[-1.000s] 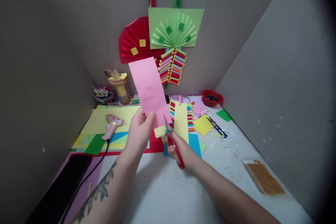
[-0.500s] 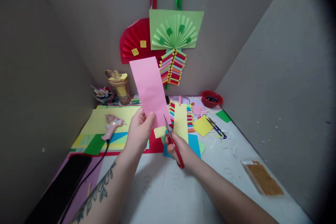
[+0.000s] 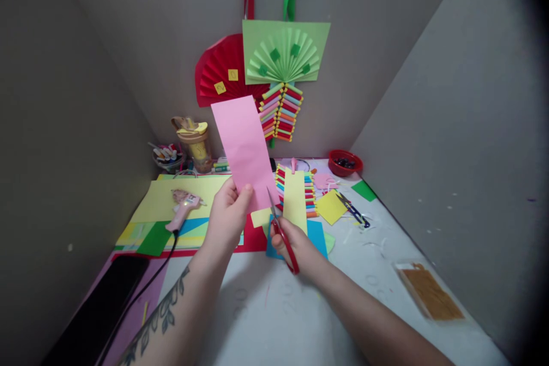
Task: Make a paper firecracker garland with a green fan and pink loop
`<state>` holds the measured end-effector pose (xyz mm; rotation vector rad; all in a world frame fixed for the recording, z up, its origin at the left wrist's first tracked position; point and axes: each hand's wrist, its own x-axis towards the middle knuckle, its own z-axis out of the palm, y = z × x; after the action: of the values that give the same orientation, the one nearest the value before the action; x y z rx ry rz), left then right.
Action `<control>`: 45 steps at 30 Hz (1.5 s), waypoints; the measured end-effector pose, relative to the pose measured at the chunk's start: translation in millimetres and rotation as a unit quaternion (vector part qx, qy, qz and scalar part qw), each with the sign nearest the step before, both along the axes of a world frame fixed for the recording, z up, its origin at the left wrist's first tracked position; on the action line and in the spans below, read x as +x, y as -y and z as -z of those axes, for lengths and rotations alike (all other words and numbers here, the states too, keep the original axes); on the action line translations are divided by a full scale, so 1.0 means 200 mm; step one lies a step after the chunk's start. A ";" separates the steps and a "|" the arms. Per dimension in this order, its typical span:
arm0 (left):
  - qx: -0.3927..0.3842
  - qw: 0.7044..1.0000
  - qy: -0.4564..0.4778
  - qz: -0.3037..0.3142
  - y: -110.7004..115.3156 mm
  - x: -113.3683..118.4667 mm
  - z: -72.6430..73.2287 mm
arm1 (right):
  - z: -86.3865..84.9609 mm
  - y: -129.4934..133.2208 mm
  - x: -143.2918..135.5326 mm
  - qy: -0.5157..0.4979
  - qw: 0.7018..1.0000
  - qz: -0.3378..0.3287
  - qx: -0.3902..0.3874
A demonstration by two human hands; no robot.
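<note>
We hold up a pink paper strip [image 3: 246, 151] in our left hand [image 3: 227, 211], above the middle of the worktop [image 3: 257, 309]. That grip is closed on the strip's lower left edge, the thumb lying flat across its front. The strip stands nearly upright, its top leaning to our left, and it covers part of the red pleated fan [image 3: 217, 71] on the wall.

Our right hand [image 3: 300, 249] has its fingers closed around the red-handled scissors [image 3: 290, 250]. The blades point up at the strip's lower right corner – we cannot tell whether they touch it, nor how far apart they are.

Just right of the strip, a pale yellow strip [image 3: 295, 200] lies across a row of coloured paper rolls [image 3: 309, 194]. Further right we see a yellow paper square [image 3: 330, 207], with the dark-handled snips [image 3: 355, 211] beside it, and behind them a red bowl [image 3: 345, 156] holding small dark pieces. To our left, a pink glue gun [image 3: 182, 214] lies on layered sheets of paper [image 3: 148, 200], its black cable [image 3: 148, 285] running towards us.

On the wall, a light green fan [image 3: 285, 60] hangs partly over the red one, with two rows of coloured rolls [image 3: 281, 111] beneath it.
</note>
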<state>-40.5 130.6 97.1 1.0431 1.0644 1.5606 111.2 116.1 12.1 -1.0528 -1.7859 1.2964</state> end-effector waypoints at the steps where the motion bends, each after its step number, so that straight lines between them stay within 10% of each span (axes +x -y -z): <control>1: 0.001 1.000 0.001 0.002 0.00 0.00 0.00 | 0.00 0.00 0.00 -0.004 1.000 -0.003 -0.004; 45: 0.008 0.998 -0.066 0.003 0.03 0.02 0.00 | -0.01 0.00 0.01 -0.003 0.999 0.032 -0.002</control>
<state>-37.3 125.5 96.5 1.1723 1.1382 1.5136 113.0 116.4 13.9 -1.0989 -1.7303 1.2643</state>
